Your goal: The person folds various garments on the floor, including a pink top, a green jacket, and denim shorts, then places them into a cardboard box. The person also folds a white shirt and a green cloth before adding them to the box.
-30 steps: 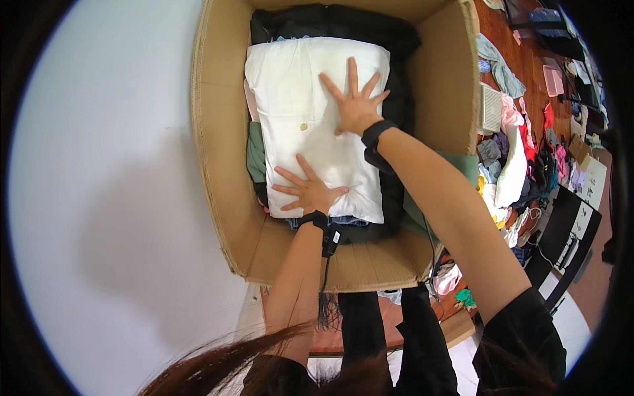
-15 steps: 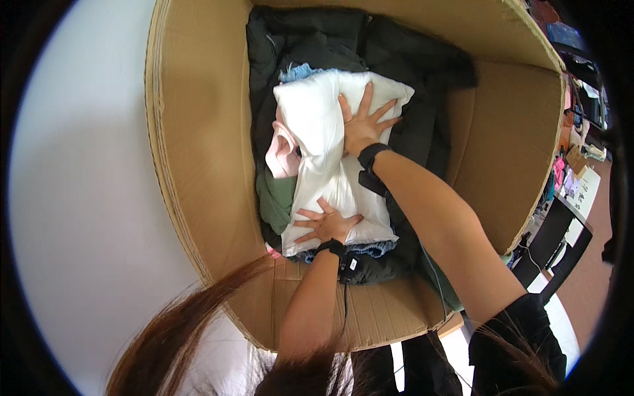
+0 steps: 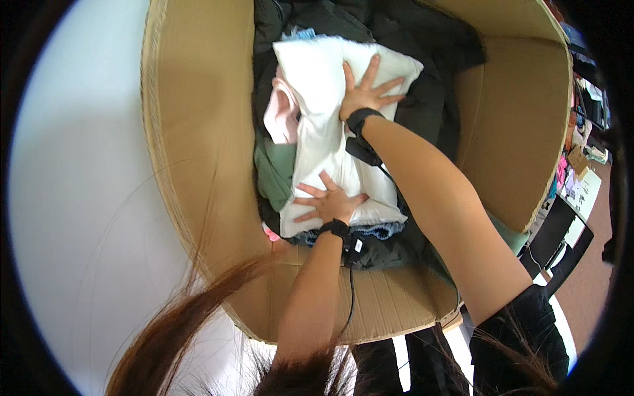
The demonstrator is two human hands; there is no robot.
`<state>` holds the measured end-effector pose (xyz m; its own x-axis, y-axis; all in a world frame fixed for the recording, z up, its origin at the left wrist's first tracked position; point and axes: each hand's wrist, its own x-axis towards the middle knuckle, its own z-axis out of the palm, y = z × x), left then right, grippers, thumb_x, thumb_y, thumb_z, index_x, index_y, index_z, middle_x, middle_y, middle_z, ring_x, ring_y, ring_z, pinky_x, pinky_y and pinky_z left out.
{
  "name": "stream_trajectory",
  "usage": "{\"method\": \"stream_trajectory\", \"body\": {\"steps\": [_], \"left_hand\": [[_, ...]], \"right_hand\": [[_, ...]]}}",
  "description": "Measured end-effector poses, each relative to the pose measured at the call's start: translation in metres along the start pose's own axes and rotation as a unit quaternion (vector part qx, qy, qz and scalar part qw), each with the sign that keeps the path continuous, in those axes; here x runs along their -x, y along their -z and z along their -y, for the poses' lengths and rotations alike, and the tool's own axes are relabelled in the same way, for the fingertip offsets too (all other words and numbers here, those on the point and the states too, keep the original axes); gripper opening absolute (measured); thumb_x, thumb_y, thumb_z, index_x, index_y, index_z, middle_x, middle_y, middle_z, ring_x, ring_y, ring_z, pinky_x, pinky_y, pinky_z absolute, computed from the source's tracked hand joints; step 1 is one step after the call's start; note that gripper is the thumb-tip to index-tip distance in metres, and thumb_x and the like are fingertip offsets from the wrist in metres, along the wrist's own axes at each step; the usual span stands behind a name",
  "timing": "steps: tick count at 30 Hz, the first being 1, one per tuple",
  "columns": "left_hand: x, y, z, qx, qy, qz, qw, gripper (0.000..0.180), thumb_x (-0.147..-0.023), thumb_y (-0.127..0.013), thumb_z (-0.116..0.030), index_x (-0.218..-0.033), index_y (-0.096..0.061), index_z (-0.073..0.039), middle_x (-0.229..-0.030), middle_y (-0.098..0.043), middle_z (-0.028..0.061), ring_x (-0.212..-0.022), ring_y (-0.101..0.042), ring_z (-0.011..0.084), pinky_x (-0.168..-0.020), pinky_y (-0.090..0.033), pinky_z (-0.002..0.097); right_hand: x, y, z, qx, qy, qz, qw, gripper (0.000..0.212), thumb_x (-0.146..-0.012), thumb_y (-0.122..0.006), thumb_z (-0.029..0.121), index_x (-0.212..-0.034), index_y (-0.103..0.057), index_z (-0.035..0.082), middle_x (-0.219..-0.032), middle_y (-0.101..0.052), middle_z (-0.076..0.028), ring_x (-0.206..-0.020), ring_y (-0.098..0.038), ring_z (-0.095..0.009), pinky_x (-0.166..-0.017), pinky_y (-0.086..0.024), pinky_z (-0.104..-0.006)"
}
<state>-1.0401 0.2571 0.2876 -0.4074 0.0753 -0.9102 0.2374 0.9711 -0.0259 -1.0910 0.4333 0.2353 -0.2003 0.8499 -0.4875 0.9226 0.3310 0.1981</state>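
Observation:
A white pillow (image 3: 316,79) lies on a pile of clothes inside a big cardboard box (image 3: 198,125). My left hand (image 3: 329,203) presses flat on the pillow's near end, fingers spread. On its far right part rests my right hand (image 3: 367,96), also flat with fingers apart. Both wrists wear black bands with cables. Pink cloth (image 3: 282,112) and green cloth (image 3: 274,171) stick out along the pillow's left side. Blue denim (image 3: 380,231) shows under the near edge, and light blue frayed cloth (image 3: 298,34) at the far edge. Dark padded clothing (image 3: 436,86) lies beneath and around.
The box walls rise on all sides of the pile. A pale wall (image 3: 72,165) stands at the left. Beyond the box at the right are a black monitor-like panel (image 3: 555,231) and heaps of assorted items. Strands of long hair (image 3: 172,323) hang across the lower left.
The pillow and box contents appear higher in the picture as the view shifts. Both hands stay spread on the pillow, pressing at nearly the same spots.

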Motion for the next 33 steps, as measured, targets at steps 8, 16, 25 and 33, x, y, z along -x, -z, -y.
{"method": "stream_trajectory", "body": {"steps": [8, 16, 25, 33], "left_hand": [[-0.008, -0.014, 0.0, -0.044, 0.015, -0.058, 0.997, 0.145, -0.049, -0.084, -0.066, -0.151, 0.011, -0.025, -0.144, 0.033, 0.0351, -0.132, 0.017, 0.0629, -0.089, -0.005, 0.0857], [-0.017, -0.015, 0.024, -0.112, -0.045, -0.117, 0.986, 0.124, -0.065, -0.065, -0.072, -0.148, 0.005, -0.012, -0.147, 0.018, 0.0256, -0.139, 0.006, 0.0487, -0.103, -0.008, 0.0679], [0.145, -0.032, -0.009, 0.007, -0.427, 0.027, 0.904, 0.096, -0.078, -0.073, -0.037, -0.144, -0.021, 0.01, -0.146, -0.03, 0.032, -0.138, -0.029, 0.0393, -0.114, -0.024, 0.0391], [0.273, -0.075, -0.065, 0.205, -0.554, 0.148, 0.793, 0.098, -0.075, -0.069, -0.01, -0.148, -0.006, 0.005, -0.149, -0.026, 0.0254, -0.14, -0.028, 0.0346, -0.112, -0.026, 0.0362]], "right_hand": [[0.058, 0.02, -0.019, 0.026, 0.072, -0.031, 0.997, 0.097, -0.081, -0.068, 0.029, -0.155, -0.005, 0.023, -0.153, 0.008, -0.034, -0.129, -0.017, -0.067, -0.097, -0.018, -0.0786], [0.213, 0.07, -0.094, -0.306, 0.332, 0.203, 0.869, 0.054, -0.081, -0.066, 0.032, -0.13, -0.057, 0.012, -0.149, -0.038, -0.004, -0.134, -0.036, -0.028, -0.086, -0.035, -0.0783], [0.353, 0.086, -0.329, -0.596, 0.029, -0.186, 0.781, 0.02, -0.086, -0.06, 0.004, -0.107, -0.059, 0.002, -0.101, -0.061, -0.009, -0.095, -0.06, -0.021, -0.084, -0.048, -0.0309], [0.279, 0.025, -0.395, -0.922, -0.246, 0.246, 0.17, 0.052, -0.094, -0.059, 0.03, -0.13, -0.045, -0.005, -0.121, -0.058, -0.014, -0.11, -0.057, -0.02, -0.097, -0.044, -0.0346]]}}
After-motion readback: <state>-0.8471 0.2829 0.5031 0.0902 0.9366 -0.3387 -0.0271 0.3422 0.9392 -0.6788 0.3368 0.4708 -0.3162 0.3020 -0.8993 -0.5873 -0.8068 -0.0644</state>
